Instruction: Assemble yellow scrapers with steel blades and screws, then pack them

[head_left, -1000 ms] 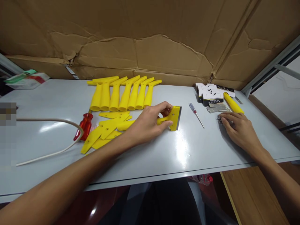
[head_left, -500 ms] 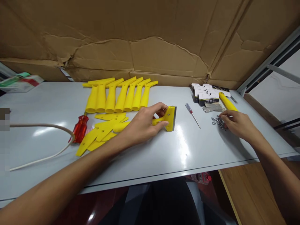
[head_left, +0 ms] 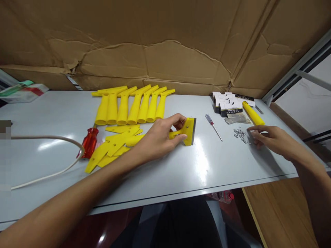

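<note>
A yellow scraper (head_left: 190, 132) with a grey blade along its right edge is in the grip of my left hand (head_left: 161, 139), held just above the table. The blade points right, and a small hole or screw shows in the yellow head. My right hand (head_left: 270, 139) is just right of a pile of small silver screws (head_left: 240, 135), fingers bent and drawn together. Whatever its fingertips hold, if anything, is too small to make out. Between the hands lies a small screwdriver (head_left: 214, 127) with a clear and red handle.
Several yellow scraper handles (head_left: 133, 106) stand in a row at the back, with flat yellow plates (head_left: 112, 146) in front. A red screwdriver handle (head_left: 89, 143) and a pale cable (head_left: 49, 137) are left. White cards (head_left: 229, 103), metal blades (head_left: 236, 119) and a yellow handle (head_left: 253, 113) are back right.
My right hand has drawn back to the right from the screws, uncovering more of the pile and the yellow handle behind. My left hand and the scraper have stayed nearly still.
</note>
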### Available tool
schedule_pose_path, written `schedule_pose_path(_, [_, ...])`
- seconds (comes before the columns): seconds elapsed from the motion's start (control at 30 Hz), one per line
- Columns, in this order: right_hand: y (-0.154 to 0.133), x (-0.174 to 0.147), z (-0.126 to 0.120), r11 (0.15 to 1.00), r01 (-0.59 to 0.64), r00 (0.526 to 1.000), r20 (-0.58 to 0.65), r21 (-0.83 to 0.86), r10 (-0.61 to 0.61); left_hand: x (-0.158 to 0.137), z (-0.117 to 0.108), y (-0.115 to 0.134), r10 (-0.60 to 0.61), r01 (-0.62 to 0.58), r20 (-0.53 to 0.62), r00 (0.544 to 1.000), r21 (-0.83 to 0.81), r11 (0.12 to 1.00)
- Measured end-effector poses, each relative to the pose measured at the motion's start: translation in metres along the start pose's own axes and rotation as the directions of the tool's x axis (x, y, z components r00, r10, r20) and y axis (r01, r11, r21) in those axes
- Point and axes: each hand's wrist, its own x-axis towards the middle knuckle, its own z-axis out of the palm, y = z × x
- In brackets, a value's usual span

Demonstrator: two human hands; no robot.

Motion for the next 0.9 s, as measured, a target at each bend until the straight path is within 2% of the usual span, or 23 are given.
schedule_pose_path(0.03, [-0.001, 0.0, -0.001, 1.0, -0.007, 1.0, 0.0, -0.003, 0.007, 0.0, 0.0, 0.0, 0.0, 0.0, -0.002, 1.0, 0.003, 1.0])
schedule_pose_path(0.1, [-0.012, -0.001, 0.0, 0.997, 0.018, 0.994, -0.102, -0.07, -0.025, 0.0, 0.0, 0.0, -0.003, 0.003, -0.007, 1.0, 0.009, 1.0])
schedule_pose_path(0.17, [-0.035, -0.004, 0.007, 0.982, 0.136, 0.961, -0.223, -0.131, -0.163, 0.001, 0.0, 0.0, -0.007, 0.007, -0.008, 1.0, 0.009, 1.0])
schedule_pose_path(0.2, [-0.049, -0.005, 0.013, 0.963, 0.243, 0.937, -0.227, -0.117, -0.264, 0.001, 0.0, 0.0, -0.006, 0.006, -0.008, 1.0, 0.007, 1.0])
schedule_pose_path(0.27, [-0.077, -0.006, 0.028, 0.896, 0.429, 0.879, -0.173, -0.116, -0.444, 0.001, 0.0, 0.0, 0.004, -0.004, -0.005, 1.0, 0.0, 1.0])
schedule_pose_path(0.3, [-0.09, -0.004, 0.036, 0.863, 0.483, 0.851, -0.153, -0.147, -0.502, 0.001, 0.0, -0.001, 0.009, -0.009, -0.003, 1.0, -0.003, 1.0])
schedule_pose_path(0.4, [-0.117, 0.013, 0.054, 0.757, 0.546, 0.797, -0.056, -0.359, -0.602, 0.001, 0.001, -0.002, -0.008, 0.008, 0.003, 1.0, -0.008, 1.0])
schedule_pose_path(0.5, [-0.127, 0.038, 0.056, 0.536, 0.633, 0.701, 0.12, -0.559, -0.703, 0.0, 0.001, -0.002, -0.044, 0.044, 0.011, 0.999, 0.002, 0.999])
schedule_pose_path(0.57, [-0.127, 0.05, 0.052, 0.401, 0.694, 0.618, 0.21, -0.598, -0.757, 0.0, 0.001, -0.002, -0.039, 0.038, 0.018, 0.999, 0.015, 0.999])
schedule_pose_path(0.63, [-0.123, 0.054, 0.044, 0.333, 0.74, 0.557, 0.254, -0.584, -0.791, -0.001, 0.0, -0.002, -0.03, 0.03, 0.024, 0.999, 0.027, 0.999])
schedule_pose_path(0.7, [-0.112, 0.048, 0.035, 0.347, 0.758, 0.532, 0.216, -0.552, -0.819, -0.001, 0.0, -0.001, -0.03, 0.029, 0.024, 0.999, 0.033, 0.999])
schedule_pose_path(0.73, [-0.102, 0.042, 0.03, 0.387, 0.752, 0.535, 0.153, -0.533, -0.831, -0.001, 0.0, -0.001, -0.031, 0.031, 0.023, 0.999, 0.032, 0.999])
schedule_pose_path(0.8, [-0.074, 0.022, 0.021, 0.508, 0.707, 0.56, -0.049, -0.492, -0.827, 0.0, 0.0, -0.001, -0.027, 0.026, 0.018, 0.999, 0.023, 0.999])
schedule_pose_path(0.87, [-0.037, -0.002, 0.014, 0.68, 0.588, 0.629, -0.28, -0.439, -0.725, 0.0, 0.0, -0.002, -0.023, 0.023, 0.02, 1.0, 0.003, 1.0])
schedule_pose_path(0.9, [-0.017, -0.014, 0.013, 0.737, 0.507, 0.658, -0.353, -0.446, -0.666, -0.001, 0.0, -0.002, -0.024, 0.025, 0.022, 0.999, -0.008, 1.0])
